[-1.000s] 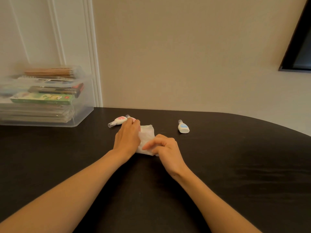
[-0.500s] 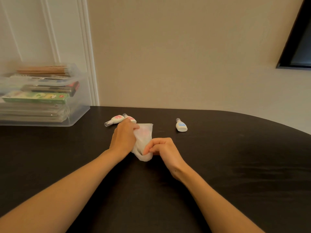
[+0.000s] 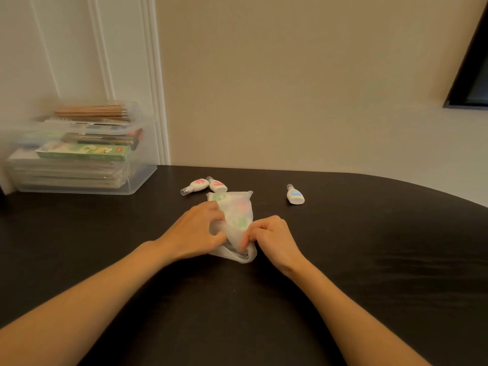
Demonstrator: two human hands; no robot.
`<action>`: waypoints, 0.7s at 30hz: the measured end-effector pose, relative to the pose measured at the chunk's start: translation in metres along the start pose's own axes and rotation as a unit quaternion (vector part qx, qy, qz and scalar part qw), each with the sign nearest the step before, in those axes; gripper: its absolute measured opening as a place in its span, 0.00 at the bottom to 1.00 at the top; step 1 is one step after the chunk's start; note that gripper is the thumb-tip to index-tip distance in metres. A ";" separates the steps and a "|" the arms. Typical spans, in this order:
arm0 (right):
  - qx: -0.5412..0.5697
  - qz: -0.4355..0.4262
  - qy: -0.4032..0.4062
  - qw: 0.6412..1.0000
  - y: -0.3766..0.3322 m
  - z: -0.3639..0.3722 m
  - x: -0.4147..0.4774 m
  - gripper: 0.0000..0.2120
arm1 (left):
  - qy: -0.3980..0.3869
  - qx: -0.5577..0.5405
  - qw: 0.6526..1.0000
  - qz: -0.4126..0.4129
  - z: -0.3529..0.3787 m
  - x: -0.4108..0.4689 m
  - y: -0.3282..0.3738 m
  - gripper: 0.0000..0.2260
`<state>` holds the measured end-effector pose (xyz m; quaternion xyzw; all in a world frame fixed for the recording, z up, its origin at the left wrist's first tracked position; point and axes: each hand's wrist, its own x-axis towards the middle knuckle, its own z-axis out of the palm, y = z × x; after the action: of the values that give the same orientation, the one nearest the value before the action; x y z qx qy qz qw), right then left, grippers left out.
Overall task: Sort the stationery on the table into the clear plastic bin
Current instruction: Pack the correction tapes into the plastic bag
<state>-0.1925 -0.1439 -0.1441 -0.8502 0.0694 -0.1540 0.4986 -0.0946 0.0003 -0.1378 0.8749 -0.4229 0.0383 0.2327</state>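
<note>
- Nearest, the left hand (image 3: 195,232) is pinching the left edge of a thin translucent pouch (image 3: 239,210) on the dark table (image 3: 369,247); the right hand (image 3: 273,239) is curling round its near mouth.
- It is looking light, floppy and slippery; gripping just below the opening seems safest.
- Beyond, three small bottles (image 3: 295,196) are lying loose.
- Far left, the clear plastic bin (image 3: 142,167) is waiting.

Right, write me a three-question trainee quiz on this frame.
1. True or false: the blue-labelled bottle lies on the table, right of the white pouch, untouched.
2. How many pink-labelled bottles lie beyond the left hand?
3. The left hand and right hand both grip: A the white pouch, B pencils, C a green box.
Key: 1 true; 2 two; 3 A.
</note>
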 end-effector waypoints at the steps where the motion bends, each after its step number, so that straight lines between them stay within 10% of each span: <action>1: -0.009 -0.001 0.013 1.000 0.000 0.002 0.000 0.18 | -0.010 -0.002 1.000 0.000 0.001 -0.003 -0.002 0.22; 7: -0.027 0.023 0.020 0.999 0.003 -0.002 0.001 0.19 | 0.062 -0.282 0.952 -0.099 -0.008 0.001 0.011 0.27; 12: -0.007 -0.002 0.181 0.983 0.006 0.000 0.014 0.13 | 0.229 -0.150 0.940 -0.201 -0.010 0.028 0.006 0.10; 21: -0.129 0.028 0.060 0.989 0.035 0.002 0.075 0.14 | 0.039 -0.179 0.940 -0.288 0.001 0.046 -0.022 0.27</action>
<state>-0.1199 -0.1799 -0.1615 -0.8945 0.1425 -0.1800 0.3837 -0.0482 -0.0216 -0.1348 0.9008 -0.1433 -0.0723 0.4034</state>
